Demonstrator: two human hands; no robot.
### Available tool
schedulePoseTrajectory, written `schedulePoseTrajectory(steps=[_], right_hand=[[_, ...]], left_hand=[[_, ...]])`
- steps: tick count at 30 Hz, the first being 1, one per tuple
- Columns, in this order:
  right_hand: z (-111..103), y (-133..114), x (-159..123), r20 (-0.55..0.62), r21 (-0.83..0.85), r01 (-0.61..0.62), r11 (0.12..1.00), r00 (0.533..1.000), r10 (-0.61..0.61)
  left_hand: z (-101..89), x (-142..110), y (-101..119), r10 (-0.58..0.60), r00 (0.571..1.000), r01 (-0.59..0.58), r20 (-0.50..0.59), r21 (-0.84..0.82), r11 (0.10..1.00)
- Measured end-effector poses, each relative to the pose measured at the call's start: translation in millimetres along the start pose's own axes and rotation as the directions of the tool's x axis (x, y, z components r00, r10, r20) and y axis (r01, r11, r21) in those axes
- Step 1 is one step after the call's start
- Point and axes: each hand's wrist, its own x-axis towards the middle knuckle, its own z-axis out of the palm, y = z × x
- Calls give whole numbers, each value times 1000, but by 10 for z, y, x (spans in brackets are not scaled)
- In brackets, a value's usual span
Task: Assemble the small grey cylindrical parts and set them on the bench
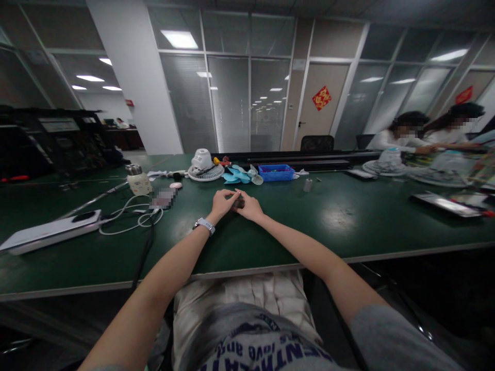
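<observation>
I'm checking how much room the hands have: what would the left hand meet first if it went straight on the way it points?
Most likely the right hand: it closely faces the left hand, with a small dark object between them. Exact depth is hard to judge there.

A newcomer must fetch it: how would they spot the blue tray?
On the green table, look beyond the person's right hand, toward the far side. The blue tray sits right of the pale fan blades: it's rectangular and deeper blue.
</observation>
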Motion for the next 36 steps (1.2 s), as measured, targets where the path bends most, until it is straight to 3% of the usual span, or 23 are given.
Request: schedulePoseTrajectory(steps=[6, 12, 15, 18, 21, 24, 26, 30, 36], right_hand=[[-17, -13, -56, 12, 11, -14, 1000, 1000, 14], [2, -16, -57, 8, -3, -21, 1000, 1000, 21], [11, -1, -56, -5, 0, -15, 1000, 1000, 15], [19, 8, -61, -5, 8, -6, 1000, 1000, 6], [6, 26, -58, -16, 9, -28, 1000, 999, 28], [-88, 103, -24, -77, 8, -74, 997, 994, 75], [-229, 219, 16, -155, 0, -129, 992, 980, 127], [-694, 648, 50, -360, -86, -306, 948, 897, 256], [-1361, 1440, -190, -587, -122, -682, 721, 635, 501]], left_hand=[[-165, 72, 19, 197, 968, -221, 158, 152, 963], [-171, 71, 59, 257, 964, -265, 68, 232, 936], [-175, 67, 15, 194, 981, -182, -30, 226, 957], [-179, 63, -113, 92, 995, -80, -33, 265, 961], [-157, 49, -267, -45, 993, 12, 108, 290, 957], [-126, 37, -366, -140, 947, 67, 290, 247, 967], [-115, 34, -390, -150, 929, 79, 339, 216, 973], [-121, 36, -387, -153, 917, 97, 368, 166, 981], [-121, 22, -385, -130, 921, 85, 368, 136, 987]])
